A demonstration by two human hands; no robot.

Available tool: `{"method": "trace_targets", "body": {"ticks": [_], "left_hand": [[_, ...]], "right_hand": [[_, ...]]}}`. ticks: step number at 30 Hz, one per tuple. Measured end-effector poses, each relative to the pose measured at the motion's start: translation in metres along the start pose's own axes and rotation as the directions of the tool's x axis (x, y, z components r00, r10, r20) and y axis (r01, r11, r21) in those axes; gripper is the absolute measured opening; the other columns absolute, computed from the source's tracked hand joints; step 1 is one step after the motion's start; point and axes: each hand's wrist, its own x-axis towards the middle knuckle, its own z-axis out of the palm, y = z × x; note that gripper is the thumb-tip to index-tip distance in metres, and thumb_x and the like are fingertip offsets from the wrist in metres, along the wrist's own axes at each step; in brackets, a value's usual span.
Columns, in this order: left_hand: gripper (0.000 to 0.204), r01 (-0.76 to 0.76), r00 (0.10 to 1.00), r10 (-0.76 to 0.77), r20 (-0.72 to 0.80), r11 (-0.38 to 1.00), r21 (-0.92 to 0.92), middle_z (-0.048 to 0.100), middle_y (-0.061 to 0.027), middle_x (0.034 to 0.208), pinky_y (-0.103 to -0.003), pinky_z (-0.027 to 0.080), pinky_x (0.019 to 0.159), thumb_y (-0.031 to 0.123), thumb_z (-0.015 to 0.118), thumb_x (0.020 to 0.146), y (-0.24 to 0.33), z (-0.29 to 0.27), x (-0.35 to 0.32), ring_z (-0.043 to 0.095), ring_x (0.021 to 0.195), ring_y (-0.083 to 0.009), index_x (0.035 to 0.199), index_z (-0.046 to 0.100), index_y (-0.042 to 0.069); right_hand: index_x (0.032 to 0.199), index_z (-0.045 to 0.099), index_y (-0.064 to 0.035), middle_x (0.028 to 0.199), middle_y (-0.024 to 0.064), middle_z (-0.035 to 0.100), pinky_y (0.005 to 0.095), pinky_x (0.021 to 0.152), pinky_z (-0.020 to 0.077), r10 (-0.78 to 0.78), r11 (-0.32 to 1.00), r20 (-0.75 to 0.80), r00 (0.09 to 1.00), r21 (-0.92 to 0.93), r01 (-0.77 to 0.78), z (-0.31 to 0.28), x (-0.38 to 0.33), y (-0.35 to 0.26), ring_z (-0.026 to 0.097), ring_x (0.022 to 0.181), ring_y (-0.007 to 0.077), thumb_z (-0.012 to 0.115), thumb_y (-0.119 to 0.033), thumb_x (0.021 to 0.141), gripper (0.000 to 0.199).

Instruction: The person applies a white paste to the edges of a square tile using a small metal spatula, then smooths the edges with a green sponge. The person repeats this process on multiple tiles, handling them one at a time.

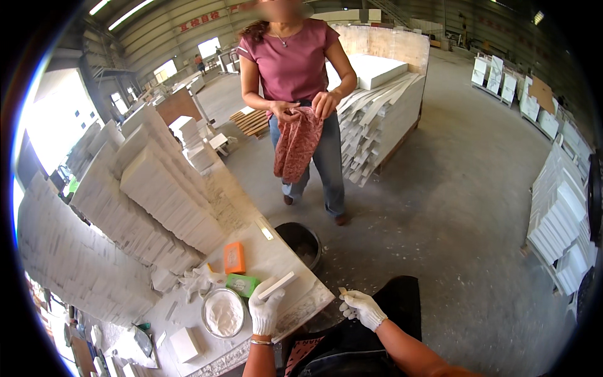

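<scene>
My left hand (264, 313), in a white knit glove, is closed around a narrow white stone strip (278, 285) above the table's front edge. My right hand (363, 309), gloved as well, pinches a small tan piece (343, 291) whose kind I cannot make out, off to the right of the table. Beside my left hand stands a round metal bowl (205, 320) of white paste (223, 313). A green box (242, 285) and an orange box (234, 258) lie just beyond, next to a crumpled white glove or cloth (202, 280).
Tall stacks of white tiles (169, 195) fill the table's left side; a white block (186, 345) sits near me. Past the table corner stands a black bucket (300, 245). A person (293, 69) facing me holds a reddish cloth (296, 144). Behind is a crate (402, 110) of strips.
</scene>
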Motion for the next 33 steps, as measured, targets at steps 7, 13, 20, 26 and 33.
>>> {"method": "trace_targets", "body": {"ticks": [7,13,20,26,33], "left_hand": [[0.042,-0.007,1.000,0.007,-0.006,1.000,-0.022,0.072,-0.0080,0.114,-0.031,0.052,0.094,0.011,0.080,0.085,-0.0044,-0.0013,-0.0005,0.066,0.103,-0.0154,0.123,0.067,-0.003],[0.042,-0.015,1.000,0.015,-0.011,0.998,-0.054,0.072,-0.0083,0.115,-0.031,0.052,0.095,0.010,0.080,0.085,-0.0041,-0.0012,-0.0011,0.066,0.103,-0.0159,0.122,0.067,-0.003],[0.041,-0.013,1.000,0.013,0.003,1.000,-0.006,0.072,-0.0082,0.115,-0.031,0.052,0.094,0.011,0.081,0.084,0.0005,-0.0011,-0.0014,0.066,0.103,-0.0160,0.121,0.068,-0.002],[0.041,-0.002,1.000,0.002,-0.004,1.000,0.003,0.072,-0.0082,0.115,-0.031,0.052,0.093,0.010,0.080,0.084,0.0006,-0.0006,-0.0011,0.065,0.103,-0.0158,0.121,0.068,-0.002],[0.043,-0.013,1.000,0.013,-0.002,1.000,-0.020,0.072,-0.0080,0.114,-0.030,0.052,0.093,0.013,0.081,0.084,-0.0004,-0.0009,-0.0020,0.065,0.102,-0.0156,0.122,0.067,-0.003]], "right_hand": [[0.122,0.063,-0.0052,0.093,0.0046,0.071,0.0240,0.066,0.0481,-0.001,1.000,0.026,1.000,0.001,0.001,0.0003,-0.0020,-0.0001,0.063,0.073,0.0094,0.063,-0.029,0.101,0.032],[0.123,0.063,-0.0051,0.093,0.0043,0.070,0.0235,0.066,0.0479,0.013,1.000,0.027,1.000,0.005,-0.013,-0.0003,0.0001,0.0017,0.062,0.073,0.0092,0.064,-0.029,0.101,0.032],[0.123,0.063,-0.0049,0.092,0.0043,0.070,0.0237,0.065,0.0482,0.017,1.000,0.014,1.000,-0.023,-0.017,-0.0007,0.0023,0.0045,0.062,0.073,0.0093,0.064,-0.028,0.101,0.032],[0.119,0.065,-0.0065,0.093,0.0045,0.071,0.0236,0.065,0.0482,0.027,0.999,0.013,1.000,-0.033,-0.027,-0.0004,0.0036,0.0050,0.062,0.073,0.0092,0.063,-0.028,0.101,0.028],[0.119,0.066,-0.0075,0.094,0.0043,0.071,0.0238,0.066,0.0479,0.033,0.998,0.022,0.999,-0.050,-0.032,-0.0014,0.0051,0.0068,0.061,0.074,0.0091,0.063,-0.029,0.101,0.028]]}}
